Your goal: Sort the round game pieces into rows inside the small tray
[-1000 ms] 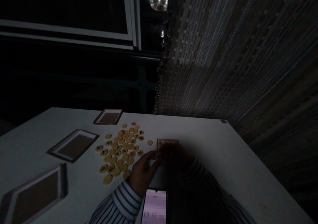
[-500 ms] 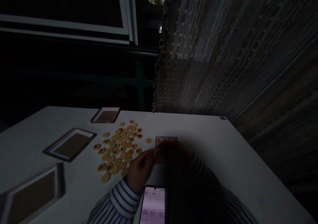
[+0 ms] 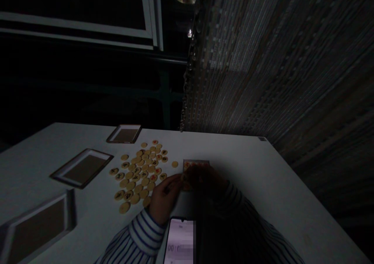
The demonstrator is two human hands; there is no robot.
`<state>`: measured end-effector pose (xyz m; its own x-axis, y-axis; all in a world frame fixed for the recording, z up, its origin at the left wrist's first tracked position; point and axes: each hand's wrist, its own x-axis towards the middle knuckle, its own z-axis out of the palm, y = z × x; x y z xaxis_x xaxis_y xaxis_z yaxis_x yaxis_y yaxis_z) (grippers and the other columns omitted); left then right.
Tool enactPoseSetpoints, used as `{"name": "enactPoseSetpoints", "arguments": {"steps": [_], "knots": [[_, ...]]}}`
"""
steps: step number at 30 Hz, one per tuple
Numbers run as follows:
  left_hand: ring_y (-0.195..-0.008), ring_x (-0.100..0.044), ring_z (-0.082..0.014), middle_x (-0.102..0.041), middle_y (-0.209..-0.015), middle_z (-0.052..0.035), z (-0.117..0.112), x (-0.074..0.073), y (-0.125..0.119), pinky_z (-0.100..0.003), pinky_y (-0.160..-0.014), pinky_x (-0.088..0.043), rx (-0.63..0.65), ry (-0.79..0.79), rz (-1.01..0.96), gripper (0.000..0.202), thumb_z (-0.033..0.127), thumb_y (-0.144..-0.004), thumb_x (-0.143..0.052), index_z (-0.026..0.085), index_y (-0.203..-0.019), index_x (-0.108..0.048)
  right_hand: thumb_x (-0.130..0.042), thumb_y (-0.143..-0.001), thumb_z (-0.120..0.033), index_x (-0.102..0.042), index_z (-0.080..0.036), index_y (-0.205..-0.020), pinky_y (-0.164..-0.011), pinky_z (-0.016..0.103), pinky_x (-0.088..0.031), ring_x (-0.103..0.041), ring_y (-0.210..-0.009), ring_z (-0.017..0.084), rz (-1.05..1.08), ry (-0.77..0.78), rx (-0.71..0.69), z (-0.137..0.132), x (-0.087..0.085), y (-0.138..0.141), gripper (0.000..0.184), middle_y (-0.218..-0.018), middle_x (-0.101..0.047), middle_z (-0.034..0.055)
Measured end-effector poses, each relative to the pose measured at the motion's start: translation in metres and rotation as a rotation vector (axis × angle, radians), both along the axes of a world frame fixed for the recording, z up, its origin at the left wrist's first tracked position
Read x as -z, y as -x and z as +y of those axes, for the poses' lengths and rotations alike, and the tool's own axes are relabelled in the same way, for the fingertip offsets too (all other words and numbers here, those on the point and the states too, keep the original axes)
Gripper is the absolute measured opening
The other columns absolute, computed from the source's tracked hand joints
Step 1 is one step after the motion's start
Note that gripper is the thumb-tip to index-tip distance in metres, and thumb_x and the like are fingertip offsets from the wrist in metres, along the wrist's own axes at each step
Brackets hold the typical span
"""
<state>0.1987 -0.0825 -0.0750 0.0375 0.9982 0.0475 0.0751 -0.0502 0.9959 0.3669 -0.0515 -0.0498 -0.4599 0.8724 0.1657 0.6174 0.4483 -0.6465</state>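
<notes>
Close by the near left corner of a small box (image 3: 188,161), my left hand (image 3: 164,197) is closed, its fingertips pinched on what looks like a round xiangqi piece (image 3: 183,178). My right hand (image 3: 206,180) lies over the same box in deep shadow, and its fingers are too dark to make out. Inside the box, pieces with red characters (image 3: 187,165) show along the far side; the hand hides much of the rest. Left of the hands spreads a heap of round wooden xiangqi pieces (image 3: 137,176), some blank side up, others with black or red characters.
Three shallow trays (image 3: 124,134), (image 3: 83,168), (image 3: 39,229) stand on the left of the white table (image 3: 263,178). A lone piece (image 3: 174,164) lies between heap and box. A lit phone (image 3: 179,240) lies at the near edge. A string curtain (image 3: 233,61) hangs behind.
The view has shifted very slightly. Both hands stay at the box, with only a small movement of the left fingers. Pieces and trays lie as before.
</notes>
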Motion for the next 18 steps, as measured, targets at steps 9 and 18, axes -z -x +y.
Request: {"name": "enactPoseSetpoints", "arguments": {"steps": [9, 18], "knots": [[-0.081, -0.065, -0.0198, -0.071, -0.087, -0.0075, 0.0, -0.008, -0.002, -0.028, -0.073, -0.053, -0.011, 0.064, -0.049, 0.033, 0.039, -0.065, -0.061, 0.015, -0.087, -0.066, -0.058, -0.072, -0.024, -0.062, -0.018, -0.092, -0.065, 0.024, -0.047, -0.063, -0.074, 0.015, -0.181, -0.058, 0.005, -0.006, -0.012, 0.001, 0.021, -0.086, -0.068, 0.0052], [-0.078, -0.066, -0.0205, -0.071, -0.083, -0.0074, 0.0, -0.008, -0.003, -0.03, -0.071, -0.054, -0.034, 0.089, -0.046, 0.036, 0.041, -0.062, -0.062, 0.014, -0.085, -0.067, -0.055, -0.075, -0.026, -0.061, -0.02, -0.096, -0.071, 0.025, -0.046, -0.062, -0.082, 0.016, -0.298, -0.178, -0.016, -0.011, -0.021, 0.005, 0.022, -0.09, -0.067, 0.0058]]}}
